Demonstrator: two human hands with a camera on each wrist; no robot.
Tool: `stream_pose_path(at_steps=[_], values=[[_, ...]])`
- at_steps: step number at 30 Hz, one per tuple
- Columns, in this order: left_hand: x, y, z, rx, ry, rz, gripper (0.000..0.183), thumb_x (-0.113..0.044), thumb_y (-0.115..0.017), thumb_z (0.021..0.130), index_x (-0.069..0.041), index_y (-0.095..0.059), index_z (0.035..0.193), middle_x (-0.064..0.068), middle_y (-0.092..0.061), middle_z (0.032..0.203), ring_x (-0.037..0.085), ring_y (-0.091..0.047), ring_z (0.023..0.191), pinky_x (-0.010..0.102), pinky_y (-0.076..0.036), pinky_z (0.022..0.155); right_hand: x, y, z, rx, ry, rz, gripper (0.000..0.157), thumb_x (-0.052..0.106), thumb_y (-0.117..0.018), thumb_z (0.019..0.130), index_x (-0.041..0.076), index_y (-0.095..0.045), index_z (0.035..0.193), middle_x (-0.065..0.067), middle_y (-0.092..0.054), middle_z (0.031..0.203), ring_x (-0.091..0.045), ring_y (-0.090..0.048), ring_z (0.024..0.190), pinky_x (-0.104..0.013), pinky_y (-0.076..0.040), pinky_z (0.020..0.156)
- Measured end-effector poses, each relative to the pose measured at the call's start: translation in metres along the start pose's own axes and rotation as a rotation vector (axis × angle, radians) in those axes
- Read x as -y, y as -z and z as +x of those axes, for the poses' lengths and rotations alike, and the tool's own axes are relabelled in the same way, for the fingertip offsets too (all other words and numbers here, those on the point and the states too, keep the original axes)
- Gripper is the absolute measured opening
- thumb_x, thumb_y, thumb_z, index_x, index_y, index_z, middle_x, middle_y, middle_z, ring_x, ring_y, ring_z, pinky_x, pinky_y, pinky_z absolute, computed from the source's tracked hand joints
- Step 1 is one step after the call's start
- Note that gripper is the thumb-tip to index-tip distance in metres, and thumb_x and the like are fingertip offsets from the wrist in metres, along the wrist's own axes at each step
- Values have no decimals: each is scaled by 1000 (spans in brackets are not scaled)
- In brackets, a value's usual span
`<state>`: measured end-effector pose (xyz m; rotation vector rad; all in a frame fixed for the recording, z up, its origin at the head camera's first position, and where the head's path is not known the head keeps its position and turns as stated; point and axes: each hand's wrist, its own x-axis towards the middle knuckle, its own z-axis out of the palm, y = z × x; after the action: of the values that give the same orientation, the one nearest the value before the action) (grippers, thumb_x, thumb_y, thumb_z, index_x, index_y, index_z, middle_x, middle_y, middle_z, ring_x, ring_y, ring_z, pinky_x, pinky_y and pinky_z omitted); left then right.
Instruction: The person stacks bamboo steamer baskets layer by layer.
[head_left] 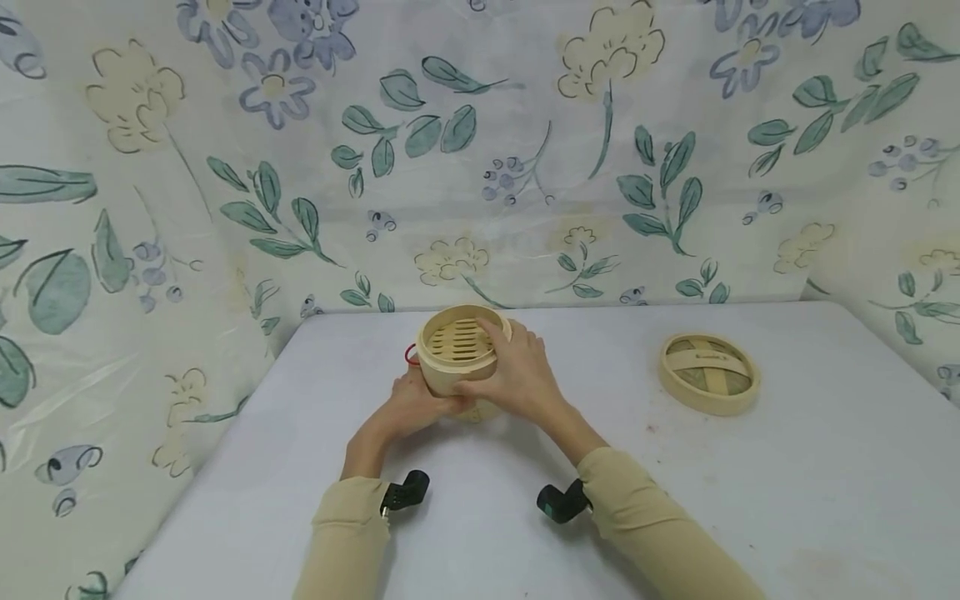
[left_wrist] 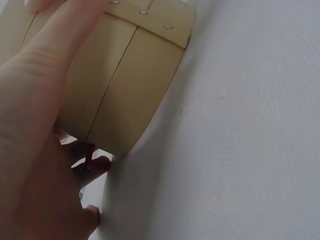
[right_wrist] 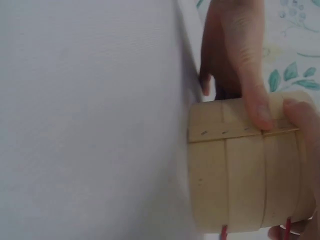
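Note:
Both hands hold a round bamboo steamer basket [head_left: 438,379] over the white table in the head view; slats show inside its rim. My left hand [head_left: 420,404] grips the lower left side, its thumb across the front wall. My right hand [head_left: 521,371] grips the upper right part, fingers over the rim and thumb on the front. In the left wrist view the basket wall [left_wrist: 145,70] shows a seam and small metal staples. In the right wrist view both thumbs lie on the basket wall [right_wrist: 235,180]. A red loop [head_left: 410,355] sticks out at its left.
A round bamboo lid [head_left: 711,375] with crossed bands lies on the table [head_left: 825,467] to the right. Behind and left of the table hangs a floral sheet [head_left: 525,150]. Black wrist cameras [head_left: 405,490] are strapped at both sleeves.

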<state>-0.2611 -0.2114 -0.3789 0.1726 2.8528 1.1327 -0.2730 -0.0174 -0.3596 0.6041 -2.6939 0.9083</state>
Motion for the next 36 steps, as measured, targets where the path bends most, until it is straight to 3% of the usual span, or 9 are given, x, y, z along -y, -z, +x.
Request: stream_pose_path(at_steps=[5,9,14,16,21,31,36], values=[[1,2,-1,6,10,-16,104,-52,-80,74,-20,-22,154,12,-51,144,32,-48,130,56,-36,106,-3,-5,-2,-19,23,16,102,58,-81,73,26,-28,154,-21,-40,145,-36,-41,131,-49,-30,110],[2,-1,0,2,9,-20,106,-56,-80,74,-20,-21,154,13,-48,146,34,-44,134,57,-35,107,-11,-3,-5,14,46,38,108,60,-79,74,27,-19,157,-20,-35,151,-37,-35,138,-56,-24,114],[0,-5,1,0,7,-50,106,-59,-81,71,-22,-25,153,11,-48,145,33,-43,134,56,-35,108,-35,13,-12,71,51,129,113,56,-79,77,17,-11,160,-11,-29,160,-31,-26,147,-68,-11,113],[-1,-4,0,-9,8,-52,105,-59,-82,70,-21,-26,151,11,-50,144,33,-44,133,56,-36,107,-48,21,-16,78,38,175,111,51,-79,80,14,-10,160,-10,-26,162,-30,-23,149,-66,-10,115],[-1,-2,-1,-24,12,-74,100,-55,-84,70,-20,-32,147,9,-54,138,29,-49,128,52,-38,105,-75,42,-25,82,-15,194,107,43,-78,83,14,-11,160,-11,-20,164,-33,-18,150,-59,-11,118],[2,0,-2,-24,2,-77,91,-52,-84,72,-16,-38,142,10,-58,133,27,-52,123,49,-40,104,-121,88,-49,67,34,55,97,43,-78,83,13,-23,158,-16,-23,162,-39,-20,147,-64,-10,116],[2,0,-3,-20,-6,-88,89,-50,-84,72,-16,-39,141,9,-58,132,26,-52,121,48,-41,103,-144,112,-58,39,-1,38,92,43,-78,84,11,-30,155,-21,-22,161,-43,-17,147,-65,-8,116]])
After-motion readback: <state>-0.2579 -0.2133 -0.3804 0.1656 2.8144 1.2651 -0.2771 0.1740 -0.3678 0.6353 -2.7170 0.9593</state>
